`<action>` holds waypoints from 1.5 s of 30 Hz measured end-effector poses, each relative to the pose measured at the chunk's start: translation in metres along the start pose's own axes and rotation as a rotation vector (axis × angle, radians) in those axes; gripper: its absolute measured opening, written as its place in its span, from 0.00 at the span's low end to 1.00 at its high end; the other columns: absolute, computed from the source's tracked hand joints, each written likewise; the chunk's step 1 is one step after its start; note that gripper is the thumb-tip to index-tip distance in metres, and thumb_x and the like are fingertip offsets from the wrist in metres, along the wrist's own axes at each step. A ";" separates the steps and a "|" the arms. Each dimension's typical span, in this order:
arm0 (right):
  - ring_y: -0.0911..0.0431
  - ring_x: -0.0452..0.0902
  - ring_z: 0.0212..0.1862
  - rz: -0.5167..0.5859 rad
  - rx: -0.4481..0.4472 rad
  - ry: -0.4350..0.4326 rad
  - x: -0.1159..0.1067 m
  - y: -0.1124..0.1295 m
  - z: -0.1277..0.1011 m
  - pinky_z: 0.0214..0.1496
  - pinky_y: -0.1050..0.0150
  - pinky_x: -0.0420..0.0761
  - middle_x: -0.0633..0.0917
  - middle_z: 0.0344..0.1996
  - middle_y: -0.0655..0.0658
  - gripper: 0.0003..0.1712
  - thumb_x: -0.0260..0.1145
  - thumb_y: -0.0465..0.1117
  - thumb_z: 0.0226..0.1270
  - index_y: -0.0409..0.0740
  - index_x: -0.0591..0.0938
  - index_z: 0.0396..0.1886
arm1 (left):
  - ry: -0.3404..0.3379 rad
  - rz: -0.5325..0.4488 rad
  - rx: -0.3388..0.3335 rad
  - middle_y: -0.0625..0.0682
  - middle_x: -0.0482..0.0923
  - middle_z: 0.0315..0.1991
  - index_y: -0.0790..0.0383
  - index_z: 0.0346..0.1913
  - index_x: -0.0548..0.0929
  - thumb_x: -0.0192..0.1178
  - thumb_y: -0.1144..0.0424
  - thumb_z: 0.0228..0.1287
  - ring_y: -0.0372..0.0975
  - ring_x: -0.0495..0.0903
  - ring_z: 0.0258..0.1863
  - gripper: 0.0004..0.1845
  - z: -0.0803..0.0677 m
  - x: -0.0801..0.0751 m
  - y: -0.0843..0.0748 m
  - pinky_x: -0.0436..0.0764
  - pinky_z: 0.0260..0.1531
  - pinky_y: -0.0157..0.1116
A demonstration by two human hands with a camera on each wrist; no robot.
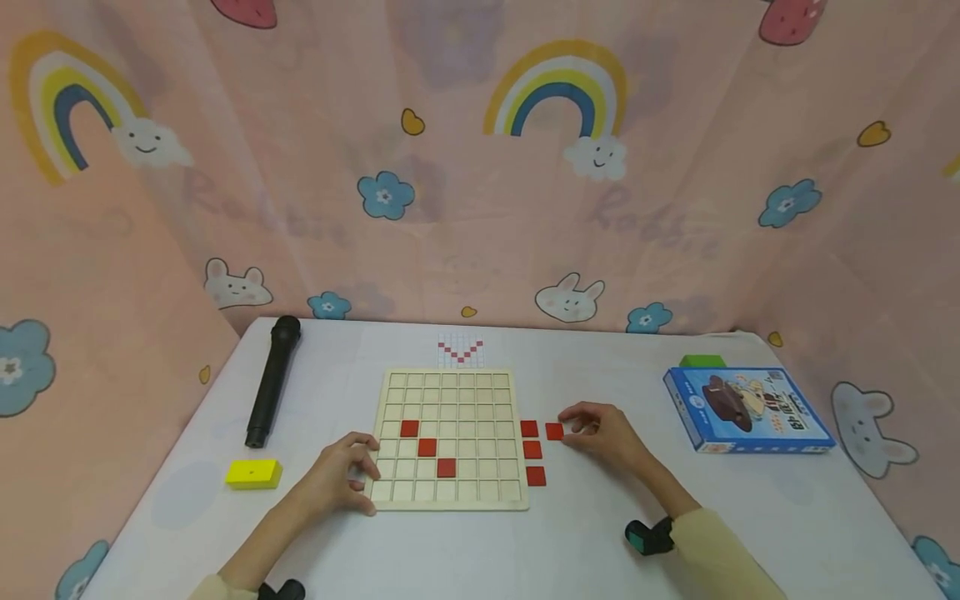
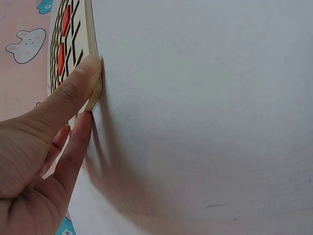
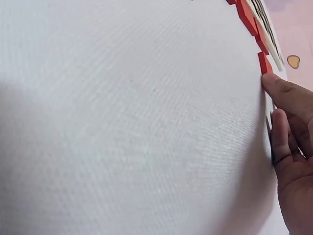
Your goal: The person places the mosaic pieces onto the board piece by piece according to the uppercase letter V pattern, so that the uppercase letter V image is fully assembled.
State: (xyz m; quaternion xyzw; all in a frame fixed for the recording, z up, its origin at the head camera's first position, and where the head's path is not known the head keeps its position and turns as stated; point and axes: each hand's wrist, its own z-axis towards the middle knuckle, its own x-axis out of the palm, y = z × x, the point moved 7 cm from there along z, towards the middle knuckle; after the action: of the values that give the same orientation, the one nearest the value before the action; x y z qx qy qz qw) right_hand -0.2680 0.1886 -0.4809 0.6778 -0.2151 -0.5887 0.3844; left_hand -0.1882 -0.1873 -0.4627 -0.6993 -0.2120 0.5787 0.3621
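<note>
A pale wooden board (image 1: 487,505) with a square grid lies flat on the white table. Three red square tiles sit in its cells, one of them a tile (image 1: 427,447) midway along a descending diagonal. My left hand (image 1: 330,477) holds the board's near left corner, thumb on the front edge and fingers along the left side. Right of the board, my right hand (image 1: 609,435) pinches a loose red tile (image 1: 553,432) between thumb and fingers. Three more tiles, among them a middle tile (image 1: 532,450), stand in a column by the board's right edge.
Behind the board lies a small pattern sheet (image 1: 461,351) with red squares in a V shape. A black microphone-like cylinder (image 1: 272,383) and a yellow block (image 1: 253,474) are at the left. At the right, a blue box (image 1: 750,410) lies before a green block (image 1: 702,361).
</note>
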 end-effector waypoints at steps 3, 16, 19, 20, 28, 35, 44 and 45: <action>0.55 0.73 0.34 -0.024 0.001 -0.009 0.002 -0.002 0.002 0.35 0.70 0.77 0.83 0.33 0.49 0.14 0.73 0.35 0.55 0.44 0.85 0.42 | 0.003 -0.003 0.011 0.58 0.73 0.52 0.63 0.27 0.81 0.79 0.77 0.24 0.50 0.74 0.46 0.21 0.000 0.001 0.000 0.81 0.30 0.27; 0.54 0.83 0.39 0.095 -0.005 -0.061 -0.007 -0.007 -0.005 0.45 0.72 0.80 0.85 0.41 0.41 0.17 0.72 0.36 0.57 0.38 0.83 0.46 | 0.006 -0.005 -0.017 0.57 0.73 0.53 0.63 0.28 0.81 0.79 0.77 0.25 0.47 0.74 0.45 0.21 0.001 0.001 0.003 0.81 0.30 0.27; 0.52 0.83 0.40 0.128 0.015 -0.072 -0.008 -0.008 -0.006 0.46 0.69 0.81 0.85 0.42 0.40 0.17 0.72 0.36 0.57 0.37 0.83 0.47 | 0.005 -0.003 -0.023 0.57 0.73 0.53 0.63 0.27 0.81 0.79 0.77 0.25 0.47 0.74 0.45 0.21 0.001 0.001 0.004 0.81 0.30 0.28; 0.51 0.83 0.41 0.135 0.014 -0.071 -0.009 -0.008 -0.007 0.47 0.68 0.81 0.85 0.42 0.39 0.18 0.72 0.36 0.57 0.36 0.82 0.47 | 0.005 -0.004 -0.025 0.57 0.73 0.53 0.63 0.27 0.81 0.79 0.77 0.25 0.48 0.74 0.45 0.21 0.001 0.001 0.004 0.81 0.30 0.28; 0.49 0.83 0.46 0.193 0.031 -0.043 -0.007 -0.004 -0.008 0.49 0.68 0.81 0.83 0.45 0.38 0.18 0.72 0.36 0.58 0.35 0.81 0.48 | 0.004 -0.018 -0.024 0.58 0.72 0.53 0.63 0.27 0.81 0.79 0.76 0.25 0.50 0.74 0.48 0.21 0.001 0.002 0.005 0.81 0.31 0.28; 0.49 0.82 0.45 0.205 0.034 -0.025 0.001 0.004 -0.004 0.51 0.65 0.80 0.83 0.44 0.40 0.19 0.72 0.37 0.57 0.36 0.80 0.47 | 0.001 -0.016 -0.039 0.57 0.73 0.53 0.62 0.27 0.81 0.79 0.76 0.25 0.51 0.74 0.50 0.21 0.000 0.001 0.005 0.81 0.32 0.28; 0.51 0.82 0.44 0.205 0.009 -0.037 0.013 0.017 0.003 0.51 0.65 0.80 0.83 0.43 0.41 0.19 0.73 0.37 0.55 0.36 0.81 0.46 | -0.001 -0.014 -0.023 0.58 0.73 0.53 0.62 0.27 0.81 0.79 0.76 0.25 0.51 0.74 0.49 0.21 0.000 0.001 0.004 0.81 0.32 0.28; 0.51 0.82 0.43 0.211 0.007 -0.036 0.014 0.019 0.005 0.50 0.66 0.80 0.83 0.42 0.41 0.18 0.73 0.36 0.55 0.36 0.81 0.46 | -0.002 -0.012 -0.026 0.57 0.73 0.53 0.62 0.27 0.81 0.79 0.76 0.25 0.51 0.74 0.49 0.21 0.000 0.001 0.004 0.81 0.32 0.28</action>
State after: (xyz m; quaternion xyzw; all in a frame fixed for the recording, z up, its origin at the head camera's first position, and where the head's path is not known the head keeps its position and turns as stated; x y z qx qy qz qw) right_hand -0.2661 0.1648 -0.4750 0.6419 -0.2942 -0.5564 0.4381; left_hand -0.1885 -0.1894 -0.4662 -0.7022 -0.2238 0.5744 0.3563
